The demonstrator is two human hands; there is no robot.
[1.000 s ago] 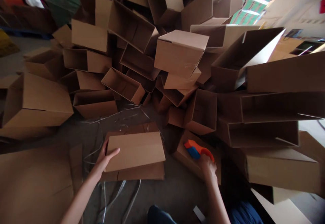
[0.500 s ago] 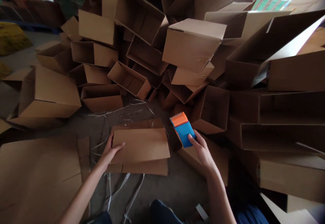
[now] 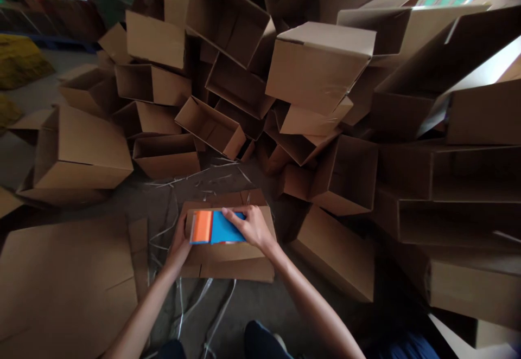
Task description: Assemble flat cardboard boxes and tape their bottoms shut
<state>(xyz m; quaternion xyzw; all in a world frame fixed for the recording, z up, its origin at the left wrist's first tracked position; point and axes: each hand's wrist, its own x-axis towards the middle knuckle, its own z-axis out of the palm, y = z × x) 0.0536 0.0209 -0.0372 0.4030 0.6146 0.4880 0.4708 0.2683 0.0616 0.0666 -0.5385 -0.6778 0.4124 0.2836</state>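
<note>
A small brown cardboard box (image 3: 228, 250) lies on the floor right before me, on top of a flattened piece of cardboard. My left hand (image 3: 181, 242) grips its left end, thumb on the top face. My right hand (image 3: 250, 226) is closed on an orange and blue tape dispenser (image 3: 214, 227) and presses it flat on the box's top, the orange end pointing left toward my left hand.
A tall heap of open cardboard boxes (image 3: 317, 66) fills the space ahead and to the right. A large flat cardboard sheet (image 3: 65, 288) lies at lower left. White plastic straps (image 3: 195, 305) trail over the grey floor by my knees (image 3: 260, 343).
My right hand has carried the tape dispenser left from beside the box onto the box's top. My left hand has stayed on the box's left end.
</note>
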